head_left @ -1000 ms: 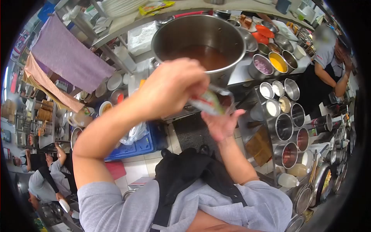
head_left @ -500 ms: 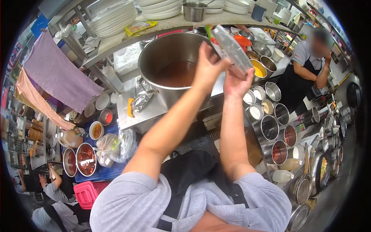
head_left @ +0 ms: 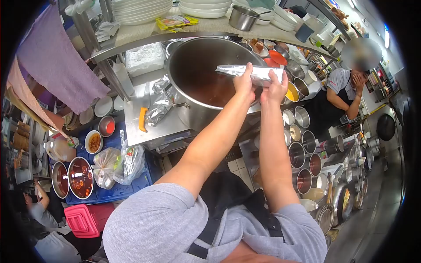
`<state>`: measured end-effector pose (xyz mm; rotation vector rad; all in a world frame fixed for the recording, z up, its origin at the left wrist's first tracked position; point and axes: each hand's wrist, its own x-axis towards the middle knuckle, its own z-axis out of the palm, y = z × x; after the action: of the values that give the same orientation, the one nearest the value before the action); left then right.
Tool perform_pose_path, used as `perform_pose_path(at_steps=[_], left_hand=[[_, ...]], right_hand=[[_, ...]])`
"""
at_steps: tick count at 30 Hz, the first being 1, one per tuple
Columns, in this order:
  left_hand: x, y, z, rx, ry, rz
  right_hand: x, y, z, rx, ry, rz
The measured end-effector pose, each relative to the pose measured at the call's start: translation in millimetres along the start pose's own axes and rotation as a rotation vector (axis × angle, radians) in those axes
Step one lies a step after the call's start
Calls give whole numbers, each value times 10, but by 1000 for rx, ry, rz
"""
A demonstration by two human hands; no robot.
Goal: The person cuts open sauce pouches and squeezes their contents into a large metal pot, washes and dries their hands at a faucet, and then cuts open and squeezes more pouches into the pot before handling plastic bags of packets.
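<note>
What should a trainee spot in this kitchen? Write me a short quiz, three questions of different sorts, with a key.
1. True or false: the left hand and the right hand both hold the silver packet.
2. Multiple choice: what colour is the handle on the metal counter, beside the large pot?
A) green
B) orange
C) black
3. Fill in the blank: the yellow packet lies on the shelf next to stacked white ____.

Key:
1. True
2. B
3. plates
</note>
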<state>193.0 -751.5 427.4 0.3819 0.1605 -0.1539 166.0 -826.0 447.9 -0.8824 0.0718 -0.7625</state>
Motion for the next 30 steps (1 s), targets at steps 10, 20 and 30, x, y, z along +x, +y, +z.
perform_pose_path(at_steps=[10, 20, 30], left_hand=[[150, 329, 39, 181, 64, -168], [-167, 1528, -148, 1130, -281, 37], [545, 1513, -184, 1424, -394, 693]], right_hand=[[305, 103, 540, -266, 2, 4], [676, 449, 1068, -931, -321, -371], [357, 335, 1229, -865, -703, -323]])
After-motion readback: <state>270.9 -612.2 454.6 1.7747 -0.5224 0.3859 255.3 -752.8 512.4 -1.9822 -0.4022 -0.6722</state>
